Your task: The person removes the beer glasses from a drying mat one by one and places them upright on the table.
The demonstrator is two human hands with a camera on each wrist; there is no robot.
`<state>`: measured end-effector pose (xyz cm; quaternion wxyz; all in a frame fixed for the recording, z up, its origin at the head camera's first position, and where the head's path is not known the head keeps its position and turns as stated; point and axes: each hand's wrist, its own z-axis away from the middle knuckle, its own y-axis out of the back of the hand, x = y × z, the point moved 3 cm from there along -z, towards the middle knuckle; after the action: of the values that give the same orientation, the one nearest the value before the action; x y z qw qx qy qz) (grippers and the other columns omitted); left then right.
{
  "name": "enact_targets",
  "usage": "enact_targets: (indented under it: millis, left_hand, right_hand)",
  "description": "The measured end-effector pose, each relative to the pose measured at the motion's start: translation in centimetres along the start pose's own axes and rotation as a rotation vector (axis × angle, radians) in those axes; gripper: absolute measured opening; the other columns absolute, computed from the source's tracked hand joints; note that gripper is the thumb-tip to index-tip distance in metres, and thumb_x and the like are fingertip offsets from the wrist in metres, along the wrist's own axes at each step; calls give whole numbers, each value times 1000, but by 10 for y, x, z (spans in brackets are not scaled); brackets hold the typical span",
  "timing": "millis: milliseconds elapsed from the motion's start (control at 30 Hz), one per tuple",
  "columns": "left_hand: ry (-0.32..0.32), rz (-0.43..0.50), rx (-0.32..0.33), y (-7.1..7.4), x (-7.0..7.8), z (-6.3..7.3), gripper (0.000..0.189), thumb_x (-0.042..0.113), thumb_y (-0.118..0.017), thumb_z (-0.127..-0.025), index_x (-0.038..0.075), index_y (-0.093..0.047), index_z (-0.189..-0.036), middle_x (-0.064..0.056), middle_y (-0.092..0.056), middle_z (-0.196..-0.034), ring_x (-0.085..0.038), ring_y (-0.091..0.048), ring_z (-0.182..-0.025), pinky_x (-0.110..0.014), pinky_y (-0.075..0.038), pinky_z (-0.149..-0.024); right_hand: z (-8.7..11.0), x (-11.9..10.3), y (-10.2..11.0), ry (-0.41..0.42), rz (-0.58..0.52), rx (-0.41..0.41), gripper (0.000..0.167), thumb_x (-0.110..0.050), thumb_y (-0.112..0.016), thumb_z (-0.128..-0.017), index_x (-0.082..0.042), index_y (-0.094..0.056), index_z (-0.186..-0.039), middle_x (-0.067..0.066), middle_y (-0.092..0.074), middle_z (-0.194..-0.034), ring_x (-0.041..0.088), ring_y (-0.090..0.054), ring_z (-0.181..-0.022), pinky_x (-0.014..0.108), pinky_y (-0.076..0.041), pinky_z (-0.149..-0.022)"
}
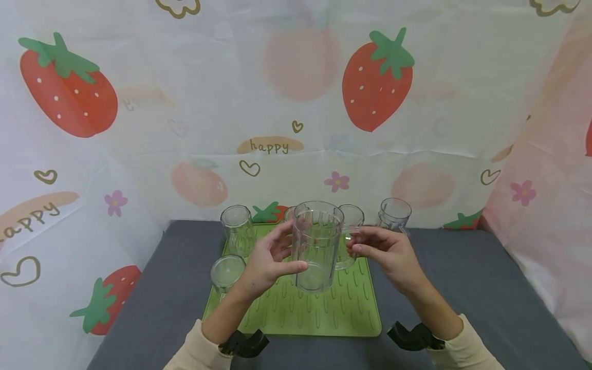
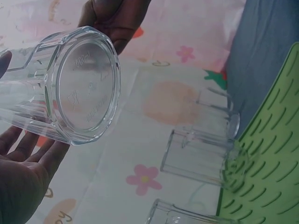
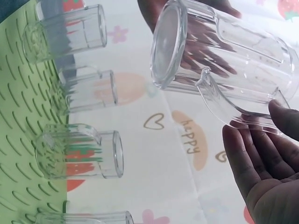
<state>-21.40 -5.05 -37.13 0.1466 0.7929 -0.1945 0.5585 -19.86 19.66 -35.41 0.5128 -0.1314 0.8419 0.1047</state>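
A clear mug (image 1: pixel 317 249) with a faceted body is held up in front of me above the green mat (image 1: pixel 310 321). My left hand (image 1: pixel 265 264) grips its side, thumb in front and fingers behind. On the opposite side, my right hand (image 1: pixel 394 254) pinches the mug's handle (image 3: pixel 222 102) between thumb and fingers. The left wrist view looks at the round base, which carries small raised lettering. Upright in the head view, the mug has its open rim at the top, and nothing shows inside it.
Several other clear mugs stand on or near the mat: one at back left (image 1: pixel 237 231), one at front left (image 1: pixel 226 275) beside my left wrist, one at back right (image 1: pixel 394 213). Others are partly hidden behind the held mug. A strawberry-print cloth (image 1: pixel 305 169) encloses the grey table (image 1: pixel 444 288).
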Motion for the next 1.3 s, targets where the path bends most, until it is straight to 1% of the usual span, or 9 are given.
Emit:
enact_targets:
  millis: [200,333,567,700,800,933,1100,1233,1300]
  left_hand:
    - [10,7,-3,0,0,1,94,26,-82,-80,-2,-28,-151,-25,-37,-152,-43,-40,-138,-35,-44,-108]
    - [21,9,-6,0,-1,1,95,24,-82,-80,-2,-26,-152,-26,-38,-150,-42,-41,-137,-34,-45,-108]
    - [-11,17,-20,0,0,-1,88,22,-81,-80,4,-32,-151,-23,-42,-149,-39,-44,-136,-25,-46,-105]
    - [-17,23,-27,0,1,-1,86,21,-81,-80,6,-34,-150,-21,-43,-149,-38,-44,-136,-25,-46,-105]
    - [-17,22,-33,0,2,-1,87,21,-81,-80,6,-33,-151,-20,-43,-149,-37,-44,-137,-25,-45,-106]
    - [-16,12,-37,0,3,0,87,24,-81,-80,7,-33,-151,-20,-42,-149,-38,-43,-137,-25,-44,-107]
    - [-6,-14,-48,0,6,0,87,24,-80,-82,7,-31,-152,-20,-42,-149,-38,-43,-138,-32,-42,-110]
    - [-14,-58,-70,-1,8,0,83,20,-77,-84,9,-31,-152,-19,-43,-148,-36,-44,-137,-42,-39,-112]
    - [-18,-76,-78,-1,9,-1,82,19,-77,-85,9,-30,-152,-18,-42,-149,-35,-44,-138,-42,-39,-112]
  right_hand:
    - [0,0,0,-23,31,20,29,5,-62,-90,-5,-68,-117,-7,-73,-97,7,-72,-89,25,-59,-73]
    - [0,1,0,-26,55,32,28,5,-63,-90,3,-67,-118,-7,-73,-96,7,-72,-88,25,-59,-73]
    - [0,-2,-1,1,87,48,30,7,-63,-89,18,-61,-117,-7,-74,-95,7,-73,-86,25,-60,-71]
    - [-1,-3,-1,10,102,56,32,7,-63,-89,23,-58,-116,-8,-74,-94,6,-73,-86,24,-59,-71]
    - [-1,-5,-2,13,110,64,32,6,-63,-89,23,-58,-116,-9,-74,-94,6,-72,-85,23,-59,-71]
    - [0,-7,-2,12,114,72,29,6,-63,-89,17,-62,-116,-9,-74,-93,5,-72,-84,23,-59,-71]
    - [0,-8,-2,9,123,76,32,6,-63,-89,24,-57,-115,-10,-75,-93,5,-72,-84,23,-59,-71]
    - [0,-8,-1,11,140,78,32,7,-63,-89,25,-57,-115,-10,-74,-93,5,-72,-84,23,-59,-71]
    - [0,-9,0,11,152,84,31,7,-63,-89,23,-59,-115,-10,-74,-92,5,-72,-84,23,-59,-71]
